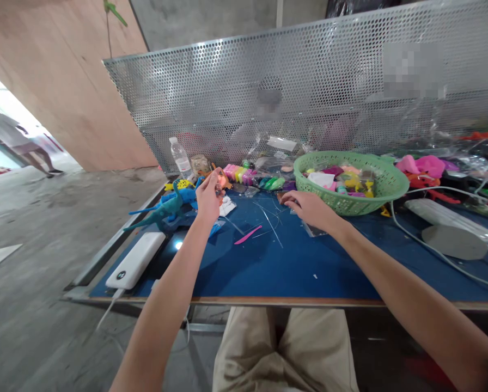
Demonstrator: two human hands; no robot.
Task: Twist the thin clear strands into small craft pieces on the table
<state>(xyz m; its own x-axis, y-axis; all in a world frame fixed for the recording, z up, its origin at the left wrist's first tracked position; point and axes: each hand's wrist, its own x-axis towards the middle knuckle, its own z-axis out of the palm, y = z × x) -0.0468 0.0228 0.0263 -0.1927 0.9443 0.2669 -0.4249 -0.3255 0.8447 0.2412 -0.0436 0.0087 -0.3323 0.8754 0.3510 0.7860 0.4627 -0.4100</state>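
My left hand (209, 195) is raised over the left part of the blue table, its fingers closed around a small orange piece (225, 181), mostly hidden by the fingers. Farther right, my right hand (311, 208) reaches down beside the green basket (348, 204). Its bent fingertips are on a small brown packet (282, 196) lying on the table. A pink plastic knife (248, 234) lies between my hands, near thin clear strips (272, 222). Left of my left hand stand a teal toy dinosaur (162, 213) and a blue one (189, 197).
A white power bank (136, 260) with a cable lies at the table's left. Behind are a water bottle (180, 157), colourful clay packs (239, 174) and a perforated metal panel (227, 81). A grey disc (454, 242) and cables lie right. A person (13, 133) is far left.
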